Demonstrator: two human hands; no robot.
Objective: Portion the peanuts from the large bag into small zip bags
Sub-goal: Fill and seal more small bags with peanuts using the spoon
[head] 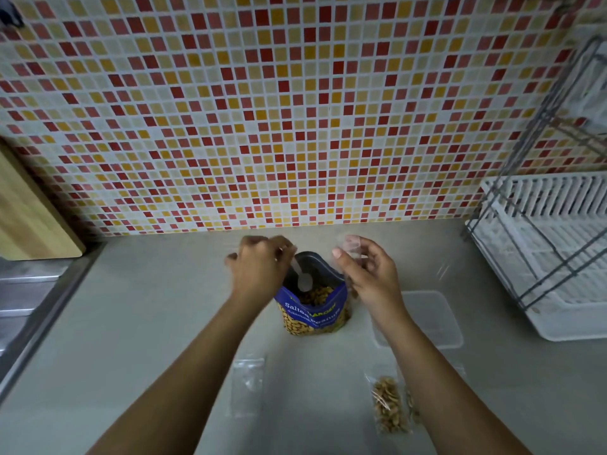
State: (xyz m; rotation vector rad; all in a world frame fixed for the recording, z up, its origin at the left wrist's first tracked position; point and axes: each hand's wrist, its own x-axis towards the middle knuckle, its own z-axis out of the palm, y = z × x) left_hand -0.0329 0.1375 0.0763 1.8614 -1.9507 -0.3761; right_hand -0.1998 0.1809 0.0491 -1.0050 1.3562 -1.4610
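Head view: left hand (pixel 259 267) is gripping spoon (pixel 303 282) inside large bag (pixel 312 313), right hand (pixel 371 277) pinching zip bag (pixel 349 246); scooping, next needing steady transfer

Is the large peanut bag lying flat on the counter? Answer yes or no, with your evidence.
No, the large peanut bag stands upright on the counter, its mouth open, with a white spoon dipped inside.

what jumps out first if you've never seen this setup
The red, orange and cream mosaic wall fills the upper half. Centre on the counter stands an open blue peanut bag; the left grip holds a white spoon in its mouth, the right grip a small clear zip bag beside it. A filled zip bag lies nearer, to the right.
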